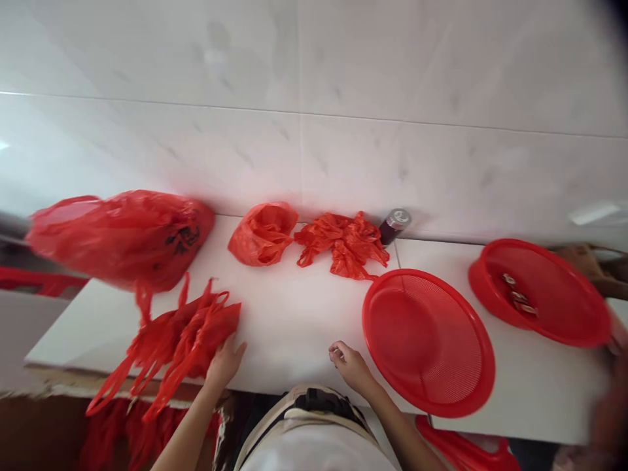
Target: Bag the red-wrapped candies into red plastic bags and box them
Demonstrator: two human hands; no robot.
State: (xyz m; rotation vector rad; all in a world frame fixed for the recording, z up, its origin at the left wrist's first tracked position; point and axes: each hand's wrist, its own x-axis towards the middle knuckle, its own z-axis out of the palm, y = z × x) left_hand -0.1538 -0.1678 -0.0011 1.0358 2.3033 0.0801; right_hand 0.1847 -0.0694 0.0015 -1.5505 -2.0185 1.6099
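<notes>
Left hand (pixel 225 364) touches the near-left red bags (pixel 197 330), perhaps steadying them, grip unclear; right hand (pixel 350 366), loosely curled, appears empty.

We look from the wearer's head, forward and down over the nearby counter (pixel 289 327), taking in the wearer's waist (pixel 321 400) at the bottom edge and the wall (pixel 343 157) across the top.

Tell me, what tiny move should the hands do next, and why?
Maybe the left hand could pinch one from the pile of red bags, since it is at the pile's edge and the right hand looks empty, free to help.
</notes>
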